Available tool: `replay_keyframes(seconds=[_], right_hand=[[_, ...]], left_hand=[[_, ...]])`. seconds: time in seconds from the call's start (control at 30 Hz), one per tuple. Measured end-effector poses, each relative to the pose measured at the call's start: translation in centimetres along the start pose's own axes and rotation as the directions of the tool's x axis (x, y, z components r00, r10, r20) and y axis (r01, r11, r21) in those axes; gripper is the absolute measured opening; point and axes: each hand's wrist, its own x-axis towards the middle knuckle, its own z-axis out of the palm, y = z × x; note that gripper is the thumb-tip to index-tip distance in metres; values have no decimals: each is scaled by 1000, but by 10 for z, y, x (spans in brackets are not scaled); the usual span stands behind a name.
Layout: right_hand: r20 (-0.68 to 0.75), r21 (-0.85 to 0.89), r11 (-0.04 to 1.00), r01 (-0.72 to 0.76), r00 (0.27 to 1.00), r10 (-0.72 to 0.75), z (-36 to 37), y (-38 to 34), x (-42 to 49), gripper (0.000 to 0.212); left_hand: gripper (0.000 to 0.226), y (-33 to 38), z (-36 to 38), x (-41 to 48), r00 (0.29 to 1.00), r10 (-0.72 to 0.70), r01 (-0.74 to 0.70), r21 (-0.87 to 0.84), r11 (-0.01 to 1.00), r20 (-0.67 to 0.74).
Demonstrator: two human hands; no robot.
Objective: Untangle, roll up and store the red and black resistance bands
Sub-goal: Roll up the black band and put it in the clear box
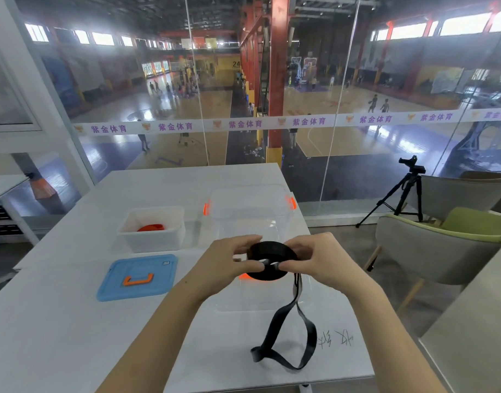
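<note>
**A:** Head view, centre of frame. What are the hands doing?

**B:** Both are working the black band (272,252). Most of it is sitting as a coil held in the air above the near end of the clear box (243,211). The left hand (223,262) is curling round the coil's left side, thumb and fingertips pinching its near edge. The right hand (326,259) is mirroring that on the right side, also pinching the near edge.

**A:** And the unrolled part?

**B:** A loose tail (311,340) is hanging from the coil beside the right hand. It is dropping to the lower middle of the frame and lying in a twisted loop on the white table (73,336), next to some handwriting (337,340).

**A:** The red one?

**B:** The red band (152,227) is lying inside the white tub (155,242), left of centre, just beside the clear box. I cannot tell how tightly it is rolled.

**A:** Anything else on the table?

**B:** A blue lid (116,282) with an orange handle (138,280) is lying flat below the tub.

**A:** Off the table?

**B:** A tripod (405,194) is standing at the right by the glass wall (385,154). Grey-and-green chairs (442,251) are sitting below it.
</note>
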Motion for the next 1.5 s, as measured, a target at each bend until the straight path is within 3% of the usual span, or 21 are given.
replay_keyframes(seconds=[0.1,0.23,0.4,0.53,0.7,0.87,1.0,1.17,1.3,1.5], right_hand=[[21,-71,997,42,999,-41,1,-4,6,21],[-35,186,981,62,998,-56,4,-1,5,30],[-148,400,914,64,989,-5,18,16,0,35],[-180,462,885,50,983,38,25,25,0,34],[-139,371,929,3,989,52,15,26,1,27],[-9,157,987,-33,999,35,-2,15,7,25],[41,66,998,-3,999,0,-5,5,13,25],[-27,249,968,24,999,-18,0,12,11,32],[-90,344,939,15,996,17,8,23,5,33],[-167,387,921,46,986,21,13,27,1,28]], left_hand=[[23,6,7,4,995,92,-89,102,991,-28],[26,8,10,2,995,22,-48,-273,961,-99],[26,10,17,0,989,-24,-53,-513,857,-143],[23,6,19,4,988,-83,-17,-631,775,-128],[24,-4,6,6,998,-57,62,-427,902,24],[51,0,-6,12,1000,-23,23,-29,999,-19],[24,11,2,18,997,82,-83,129,988,11],[19,11,4,19,994,82,-89,-104,991,-76],[21,9,8,16,989,8,-60,-359,932,-146],[17,-1,11,14,997,-47,6,-508,861,-68]])
